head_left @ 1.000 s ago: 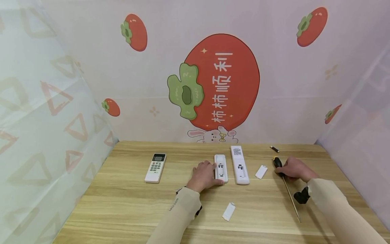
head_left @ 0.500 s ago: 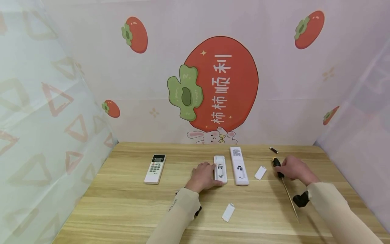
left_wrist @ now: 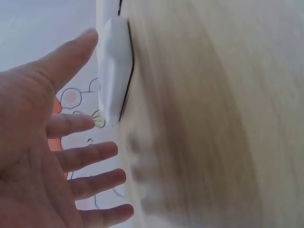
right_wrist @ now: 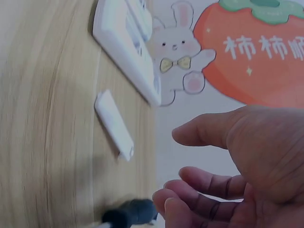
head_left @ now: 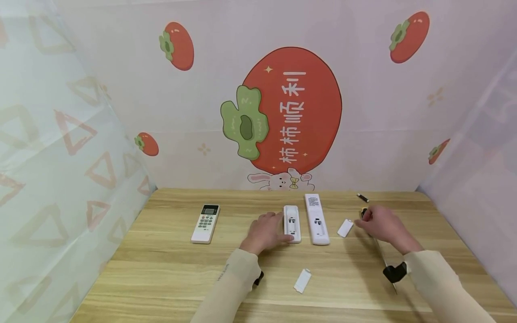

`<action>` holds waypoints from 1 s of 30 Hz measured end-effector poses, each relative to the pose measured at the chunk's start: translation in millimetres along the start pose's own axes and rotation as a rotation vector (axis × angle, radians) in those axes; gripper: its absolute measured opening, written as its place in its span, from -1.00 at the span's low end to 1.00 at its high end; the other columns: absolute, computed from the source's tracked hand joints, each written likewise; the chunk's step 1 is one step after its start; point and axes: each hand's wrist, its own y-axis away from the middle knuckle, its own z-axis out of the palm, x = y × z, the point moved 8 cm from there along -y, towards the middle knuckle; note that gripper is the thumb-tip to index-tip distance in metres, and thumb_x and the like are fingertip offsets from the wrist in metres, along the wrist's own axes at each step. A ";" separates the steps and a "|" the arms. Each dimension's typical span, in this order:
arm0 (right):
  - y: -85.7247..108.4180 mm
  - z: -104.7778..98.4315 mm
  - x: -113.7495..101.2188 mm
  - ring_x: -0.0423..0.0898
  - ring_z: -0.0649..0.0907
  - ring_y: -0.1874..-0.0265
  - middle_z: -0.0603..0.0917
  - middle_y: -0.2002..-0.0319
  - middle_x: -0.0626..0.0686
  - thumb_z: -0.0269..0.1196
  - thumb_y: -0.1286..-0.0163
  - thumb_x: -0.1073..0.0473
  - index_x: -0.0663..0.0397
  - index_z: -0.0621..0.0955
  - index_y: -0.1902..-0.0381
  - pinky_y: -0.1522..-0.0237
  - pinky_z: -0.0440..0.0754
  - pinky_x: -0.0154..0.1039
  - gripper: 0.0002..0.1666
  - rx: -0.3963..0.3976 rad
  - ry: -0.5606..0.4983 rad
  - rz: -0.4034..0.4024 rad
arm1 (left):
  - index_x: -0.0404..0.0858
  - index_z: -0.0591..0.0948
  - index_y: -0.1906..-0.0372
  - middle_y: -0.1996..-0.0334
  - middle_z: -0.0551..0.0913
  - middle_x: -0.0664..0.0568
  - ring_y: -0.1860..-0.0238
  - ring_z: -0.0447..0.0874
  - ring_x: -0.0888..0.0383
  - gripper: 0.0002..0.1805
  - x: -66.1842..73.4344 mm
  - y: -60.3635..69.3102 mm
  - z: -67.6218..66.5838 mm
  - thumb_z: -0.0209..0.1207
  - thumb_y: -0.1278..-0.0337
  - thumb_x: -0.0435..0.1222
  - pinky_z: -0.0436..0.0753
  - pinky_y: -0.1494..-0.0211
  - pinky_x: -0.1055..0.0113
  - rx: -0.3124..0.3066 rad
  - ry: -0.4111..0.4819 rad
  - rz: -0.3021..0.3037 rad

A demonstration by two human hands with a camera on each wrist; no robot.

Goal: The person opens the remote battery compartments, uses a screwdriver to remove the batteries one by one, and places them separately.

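Left hand [head_left: 263,231] spread, right hand [head_left: 384,225] loosely curled, both empty — I judge the middle remote [head_left: 292,223] light, stiff; pinch its sides.

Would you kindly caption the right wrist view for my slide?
Empty right hand near a black-handled screwdriver, with a small white rectangular cover and a white plastic remote on the wood-grained table.

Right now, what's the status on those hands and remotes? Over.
Left hand beside the shorter face-down remote, fingers spread. Right hand empty over the screwdriver. White cover between right hand and longer remote.
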 end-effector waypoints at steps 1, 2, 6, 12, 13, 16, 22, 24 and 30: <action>1.1 0.1 -2.7 -0.09 0.49 0.55 0.55 0.52 0.00 0.33 -0.38 0.01 0.17 0.56 0.39 0.50 0.43 -0.19 -0.66 0.017 -0.001 -0.011 | -0.19 0.40 -0.49 -0.37 0.47 -0.13 -0.36 0.41 -0.15 -0.05 -1.4 1.1 -2.5 0.38 -0.08 0.21 0.42 -0.37 -0.13 0.013 0.003 0.002; 2.3 0.4 -5.5 -0.09 0.49 0.55 0.54 0.52 -0.01 0.34 -0.36 0.02 0.17 0.56 0.39 0.50 0.43 -0.19 -0.67 0.037 0.001 -0.023 | -0.19 0.40 -0.49 -0.38 0.46 -0.14 -0.37 0.40 -0.15 -0.07 -3.1 2.0 -4.8 0.37 -0.10 0.20 0.41 -0.37 -0.13 0.026 0.006 0.003; 7.6 1.9 -16.8 -0.10 0.47 0.56 0.53 0.51 -0.03 0.38 -0.31 0.04 0.13 0.57 0.38 0.48 0.42 -0.19 -0.71 0.121 0.010 -0.064 | -0.21 0.44 -0.45 -0.37 0.46 -0.17 -0.37 0.38 -0.21 -0.14 -10.9 7.7 -15.2 0.38 -0.14 0.14 0.38 -0.38 -0.19 0.093 0.027 0.011; 12.2 7.3 -34.3 -0.11 0.50 0.51 0.57 0.48 -0.04 0.40 -0.29 0.12 0.12 0.59 0.36 0.42 0.47 -0.17 -0.78 0.206 -0.001 -0.137 | -0.20 0.47 -0.43 -0.34 0.48 -0.19 -0.36 0.39 -0.23 -0.21 -27.5 17.0 -28.4 0.37 -0.19 0.08 0.37 -0.35 -0.23 0.148 0.002 -0.003; 13.0 8.4 -37.2 -0.11 0.51 0.49 0.58 0.47 -0.05 0.41 -0.28 0.13 0.11 0.60 0.36 0.40 0.48 -0.17 -0.79 0.216 -0.006 -0.148 | -0.20 0.48 -0.42 -0.33 0.49 -0.20 -0.35 0.40 -0.24 -0.22 -30.7 18.4 -31.0 0.37 -0.19 0.08 0.38 -0.34 -0.23 0.156 -0.007 -0.007; 16.1 12.1 -45.6 -0.11 0.53 0.44 0.59 0.44 -0.04 0.42 -0.27 0.16 0.10 0.60 0.34 0.35 0.51 -0.15 -0.81 0.238 -0.026 -0.175 | -0.21 0.50 -0.40 -0.30 0.51 -0.21 -0.31 0.43 -0.25 -0.25 -40.3 23.3 -39.2 0.37 -0.20 0.07 0.41 -0.30 -0.24 0.182 -0.025 -0.018; 21.5 20.9 -62.6 -0.05 0.62 0.36 0.62 0.37 0.00 0.42 -0.27 0.19 0.10 0.60 0.31 0.30 0.61 -0.11 -0.82 0.247 -0.054 -0.218 | -0.23 0.52 -0.37 -0.24 0.56 -0.22 -0.25 0.49 -0.26 -0.29 -62.9 35.0 -54.0 0.36 -0.22 0.04 0.47 -0.23 -0.25 0.230 -0.046 -0.039; 22.5 24.5 -68.0 -0.04 0.62 0.35 0.62 0.37 0.00 0.43 -0.27 0.20 0.11 0.60 0.31 0.30 0.61 -0.12 -0.81 0.245 -0.053 -0.228 | -0.26 0.52 -0.37 -0.23 0.56 -0.24 -0.25 0.49 -0.26 -0.29 -72.7 38.9 -57.9 0.37 -0.22 0.02 0.48 -0.22 -0.26 0.241 -0.047 -0.057; 25.2 37.3 -80.4 -0.08 0.59 0.34 0.60 0.37 -0.04 0.45 -0.25 0.19 0.06 0.59 0.32 0.32 0.59 -0.18 -0.80 0.216 -0.058 -0.246 | -0.31 0.51 -0.36 -0.21 0.54 -0.31 -0.22 0.48 -0.33 -0.27 -105.2 48.0 -69.5 0.38 -0.21 0.01 0.45 -0.21 -0.34 0.275 -0.048 -0.129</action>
